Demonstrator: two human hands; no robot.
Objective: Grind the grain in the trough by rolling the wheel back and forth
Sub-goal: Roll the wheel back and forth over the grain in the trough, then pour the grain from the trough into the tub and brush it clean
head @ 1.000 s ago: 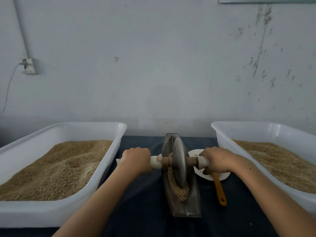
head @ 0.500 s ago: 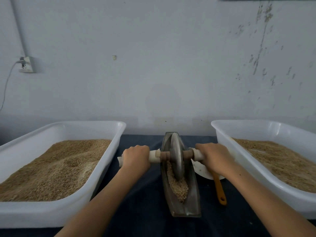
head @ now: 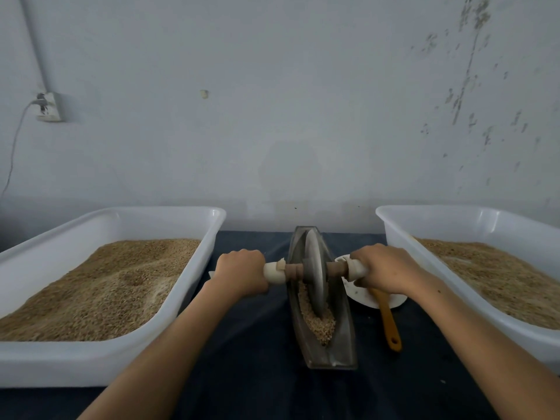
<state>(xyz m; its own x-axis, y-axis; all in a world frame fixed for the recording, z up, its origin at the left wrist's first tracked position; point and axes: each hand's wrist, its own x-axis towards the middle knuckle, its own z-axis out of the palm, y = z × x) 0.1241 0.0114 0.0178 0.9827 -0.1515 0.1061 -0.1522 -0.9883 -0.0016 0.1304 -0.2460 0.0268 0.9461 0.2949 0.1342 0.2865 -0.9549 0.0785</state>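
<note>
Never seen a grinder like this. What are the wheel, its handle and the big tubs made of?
Wheel: looks like dull grey metal or stone, with a thin edge. Handle: brown turned wood near the wheel, its ends wrapped in something white, maybe cloth or tape. Tubs: glossy white plastic, judging by the smooth rounded rims.

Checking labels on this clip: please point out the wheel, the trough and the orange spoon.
wheel (head: 315,274): head view, on the disc's flat face.
trough (head: 345,338): head view, on its right wall near the front.
orange spoon (head: 389,322): head view, on its handle, right of the trough.

Grey wheel (head: 315,269), orange spoon (head: 389,324), white tubs (head: 194,286).
</note>
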